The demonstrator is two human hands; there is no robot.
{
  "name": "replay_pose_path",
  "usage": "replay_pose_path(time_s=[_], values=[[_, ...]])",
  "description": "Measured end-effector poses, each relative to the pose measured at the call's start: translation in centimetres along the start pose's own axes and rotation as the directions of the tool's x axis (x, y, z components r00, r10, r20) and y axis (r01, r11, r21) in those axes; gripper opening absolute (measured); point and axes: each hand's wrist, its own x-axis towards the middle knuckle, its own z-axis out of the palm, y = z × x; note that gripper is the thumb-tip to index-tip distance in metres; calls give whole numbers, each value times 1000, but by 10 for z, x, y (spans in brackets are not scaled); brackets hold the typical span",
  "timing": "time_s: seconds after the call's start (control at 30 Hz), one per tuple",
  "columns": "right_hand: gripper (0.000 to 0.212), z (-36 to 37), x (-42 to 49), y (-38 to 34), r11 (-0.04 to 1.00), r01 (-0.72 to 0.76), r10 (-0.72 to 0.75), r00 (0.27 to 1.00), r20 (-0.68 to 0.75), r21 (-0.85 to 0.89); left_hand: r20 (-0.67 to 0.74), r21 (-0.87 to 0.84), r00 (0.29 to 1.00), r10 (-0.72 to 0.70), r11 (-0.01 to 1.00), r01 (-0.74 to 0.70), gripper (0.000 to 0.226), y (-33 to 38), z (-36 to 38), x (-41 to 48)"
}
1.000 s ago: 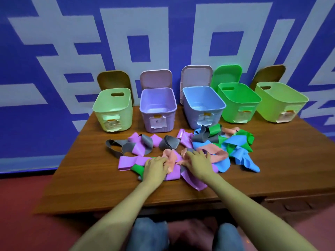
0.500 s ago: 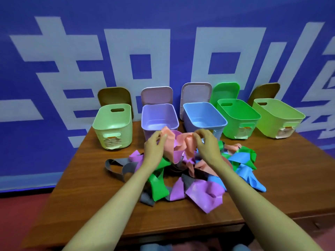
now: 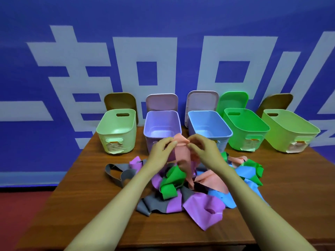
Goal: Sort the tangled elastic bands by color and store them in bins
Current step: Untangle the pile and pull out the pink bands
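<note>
Bands (image 3: 183, 189) lie tangled on the table (image 3: 281, 205) in front of the purple bin (image 3: 162, 127), while left hand (image 3: 161, 151) and right hand (image 3: 204, 149) pinch one salmon band (image 3: 182, 154) above the heap, apparently to draw it free.

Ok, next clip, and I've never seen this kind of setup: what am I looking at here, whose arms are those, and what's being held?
There is no machine: a person wears a camera on the head, so this single view looks forward and down along their own bare arms. The left hand and right hand together pinch the top of a salmon-pink elastic band, lifted above a tangled pile of bands in purple, green, grey, blue and pink on a wooden table. Behind the pile stand five open bins: pale green, lilac, light blue, bright green, yellow-green. All look empty, and their lids lean against the blue wall.
</note>
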Motion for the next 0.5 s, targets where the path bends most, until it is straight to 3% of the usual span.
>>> replay_pose_path(time_s=[0.07,0.13,0.3,0.4,0.5], values=[[13,1,1,3,998,-44,44,999,-19,41,85,-69,995,-58,996,64,16,-4,2,-4],[19,3,1,8,991,-105,105,994,7,81,141,-19,987,-70,997,74,11,-13,6,-7],[30,10,-4,12,973,-225,221,972,85,41,-18,-14,993,-113,994,113,21,-17,15,-8],[31,16,-9,5,973,-228,222,959,177,15,-37,86,994,-107,990,110,21,-9,19,-9],[25,16,-11,3,969,-228,205,957,206,93,-86,57,992,-94,994,99,12,-8,18,-8]])
